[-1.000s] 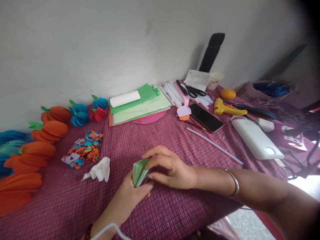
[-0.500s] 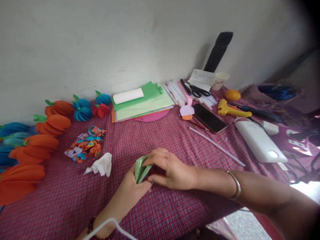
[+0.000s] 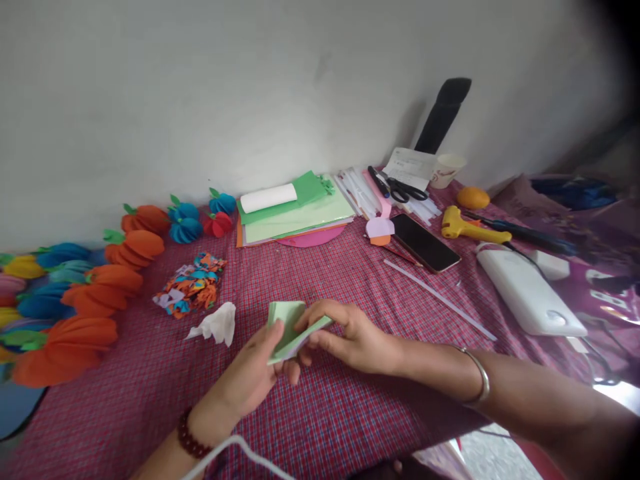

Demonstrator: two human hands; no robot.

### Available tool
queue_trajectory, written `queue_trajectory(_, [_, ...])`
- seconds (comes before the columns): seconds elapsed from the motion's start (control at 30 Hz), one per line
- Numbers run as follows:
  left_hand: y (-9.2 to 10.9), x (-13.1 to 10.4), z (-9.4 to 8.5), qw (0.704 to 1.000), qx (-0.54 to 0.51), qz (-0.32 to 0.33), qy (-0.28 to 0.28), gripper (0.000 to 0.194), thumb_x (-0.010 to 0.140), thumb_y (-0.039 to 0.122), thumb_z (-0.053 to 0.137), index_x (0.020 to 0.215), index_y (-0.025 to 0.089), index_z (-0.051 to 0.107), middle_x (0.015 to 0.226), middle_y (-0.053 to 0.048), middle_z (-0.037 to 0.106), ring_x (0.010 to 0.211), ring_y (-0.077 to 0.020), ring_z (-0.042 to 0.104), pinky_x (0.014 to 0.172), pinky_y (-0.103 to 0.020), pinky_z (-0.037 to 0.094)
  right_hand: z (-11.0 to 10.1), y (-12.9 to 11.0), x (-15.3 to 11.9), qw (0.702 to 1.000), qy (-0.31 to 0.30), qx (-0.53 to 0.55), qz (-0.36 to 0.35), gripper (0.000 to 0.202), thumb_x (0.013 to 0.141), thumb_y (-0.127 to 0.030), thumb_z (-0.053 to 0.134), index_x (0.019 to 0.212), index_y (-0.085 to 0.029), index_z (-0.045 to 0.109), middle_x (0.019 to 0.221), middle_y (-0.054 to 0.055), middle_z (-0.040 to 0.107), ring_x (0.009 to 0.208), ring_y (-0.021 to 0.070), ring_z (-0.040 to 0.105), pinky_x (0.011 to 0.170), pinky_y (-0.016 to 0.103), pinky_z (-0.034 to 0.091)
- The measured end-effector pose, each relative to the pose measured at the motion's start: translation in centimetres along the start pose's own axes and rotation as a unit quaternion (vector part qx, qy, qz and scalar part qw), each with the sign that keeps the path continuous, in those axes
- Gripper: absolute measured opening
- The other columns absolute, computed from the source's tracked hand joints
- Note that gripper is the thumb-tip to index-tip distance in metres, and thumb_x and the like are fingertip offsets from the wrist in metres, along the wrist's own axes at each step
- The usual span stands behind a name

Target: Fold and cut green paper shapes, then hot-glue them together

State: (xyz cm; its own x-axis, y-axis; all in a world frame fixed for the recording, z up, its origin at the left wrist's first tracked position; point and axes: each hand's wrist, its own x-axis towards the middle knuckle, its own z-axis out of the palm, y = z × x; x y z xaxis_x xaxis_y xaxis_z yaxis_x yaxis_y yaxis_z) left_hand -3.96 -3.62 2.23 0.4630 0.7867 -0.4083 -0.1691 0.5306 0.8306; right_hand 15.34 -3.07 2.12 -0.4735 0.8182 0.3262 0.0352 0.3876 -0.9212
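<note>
My left hand grips a small stack of light green paper pieces, its thumb lying along the near left side. From the right, my right hand pinches the raised right flap of the stack between thumb and fingers, so the papers stand spread like a half-opened book. Both hands are above the checked cloth at the front middle. Left of them lie a crumpled white tissue and a heap of coloured paper scraps. How many papers each hand holds cannot be made out.
Folded paper pumpkins line the left side. Coloured sheets lie by the wall. Scissors, a phone, a yellow glue gun, a white power bank and a paper strip occupy the right. A white cable crosses the front.
The green stack has been opened out, its right part folded away from the left. My left thumb has come onto its face. The view has shifted slightly left.
</note>
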Motion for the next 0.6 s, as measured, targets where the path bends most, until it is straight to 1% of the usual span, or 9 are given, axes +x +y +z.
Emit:
queue_trajectory(0.1, [1.6, -0.9, -1.0, 0.998, -0.018, -0.013, 0.058, 0.027, 0.084, 0.039, 0.057, 0.095, 0.016, 0.066, 0.081, -0.008, 0.070, 0.070, -0.0202, 0.066, 0.054, -0.028, 0.051, 0.0, 0.3, -0.3, 0.995, 0.069, 0.045, 0.051, 0.013, 0.090, -0.029, 0.053, 0.093, -0.016, 0.055, 0.081, 0.002, 0.061, 0.073, 0.0123, 0.058, 0.066, 0.025, 0.047])
queue_trajectory(0.17, [2.7, -2.4, -2.3, 0.995, 0.019, 0.000, 0.099, 0.026, 0.081, 0.034, 0.062, 0.096, 0.014, 0.067, 0.089, -0.011, 0.072, 0.080, -0.0238, 0.068, 0.068, -0.034, 0.054, -0.2, 1.0, -0.2, 0.990, 0.108, 0.046, 0.076, 0.015, 0.088, -0.032, 0.055, 0.087, -0.017, 0.054, 0.073, -0.001, 0.056, 0.066, 0.0111, 0.053, 0.060, 0.023, 0.043])
queue_trajectory(0.23, [3.8, -4.5, -4.2, 0.983, 0.088, 0.007, 0.160, 0.027, 0.078, 0.033, 0.066, 0.097, 0.013, 0.068, 0.094, -0.011, 0.073, 0.087, -0.0244, 0.067, 0.078, -0.035, 0.051, -0.5, 1.8, 0.1, 0.986, 0.122, 0.061, 0.100, 0.017, 0.086, -0.034, 0.056, 0.084, -0.017, 0.052, 0.069, -0.003, 0.051, 0.061, 0.0101, 0.048, 0.056, 0.023, 0.039])
queue_trajectory(0.27, [4.3, -5.6, -5.2, 0.971, 0.132, 0.004, 0.199, 0.027, 0.076, 0.032, 0.067, 0.096, 0.014, 0.069, 0.093, -0.009, 0.073, 0.086, -0.0232, 0.067, 0.078, -0.033, 0.050, -0.6, 2.2, 0.3, 0.983, 0.127, 0.072, 0.112, 0.019, 0.085, -0.035, 0.057, 0.082, -0.018, 0.051, 0.068, -0.003, 0.050, 0.060, 0.0100, 0.046, 0.056, 0.023, 0.038])
queue_trajectory(0.33, [5.2, -7.6, -7.4, 0.935, 0.239, -0.017, 0.263, 0.025, 0.072, 0.032, 0.071, 0.090, 0.015, 0.070, 0.080, -0.004, 0.073, 0.070, -0.0195, 0.065, 0.066, -0.029, 0.049, -0.9, 3.0, 0.7, 0.977, 0.135, 0.090, 0.139, 0.021, 0.083, -0.036, 0.058, 0.080, -0.018, 0.050, 0.067, -0.003, 0.048, 0.060, 0.0100, 0.045, 0.055, 0.023, 0.037])
queue_trajectory(0.4, [5.9, -9.2, -9.7, 0.911, 0.303, -0.043, 0.276, 0.024, 0.070, 0.033, 0.072, 0.085, 0.015, 0.070, 0.072, -0.002, 0.072, 0.059, -0.0177, 0.061, 0.058, -0.027, 0.047, -1.1, 3.5, 1.0, 0.970, 0.144, 0.107, 0.165, 0.023, 0.081, -0.037, 0.060, 0.079, -0.017, 0.049, 0.067, -0.003, 0.048, 0.060, 0.0101, 0.045, 0.056, 0.023, 0.036])
queue_trajectory(0.47, [6.5, -10.1, -12.1, 0.903, 0.333, -0.062, 0.265, 0.026, 0.067, 0.032, 0.074, 0.087, 0.016, 0.069, 0.070, -0.001, 0.071, 0.056, -0.0172, 0.060, 0.055, -0.026, 0.045, -1.2, 3.9, 1.2, 0.963, 0.152, 0.130, 0.182, 0.025, 0.080, -0.038, 0.062, 0.079, -0.017, 0.050, 0.068, -0.003, 0.050, 0.061, 0.0105, 0.046, 0.057, 0.024, 0.036])
queue_trajectory(0.53, [7.0, -10.6, -14.5, 0.894, 0.362, -0.077, 0.251, 0.029, 0.065, 0.032, 0.074, 0.088, 0.016, 0.068, 0.066, 0.000, 0.069, 0.054, -0.0177, 0.059, 0.052, -0.026, 0.044, -1.2, 4.0, 1.3, 0.955, 0.156, 0.155, 0.196, 0.027, 0.077, -0.040, 0.063, 0.079, -0.017, 0.050, 0.069, -0.002, 0.052, 0.061, 0.0107, 0.047, 0.059, 0.025, 0.037])
queue_trajectory(0.6, [7.4, -10.7, -16.6, 0.875, 0.417, -0.092, 0.230, 0.030, 0.067, 0.034, 0.071, 0.090, 0.016, 0.067, 0.067, -0.001, 0.068, 0.055, -0.0199, 0.060, 0.052, -0.027, 0.045, -1.2, 4.0, 1.4, 0.947, 0.161, 0.178, 0.211, 0.029, 0.075, -0.040, 0.065, 0.079, -0.016, 0.050, 0.069, -0.002, 0.053, 0.061, 0.0107, 0.048, 0.060, 0.025, 0.038])
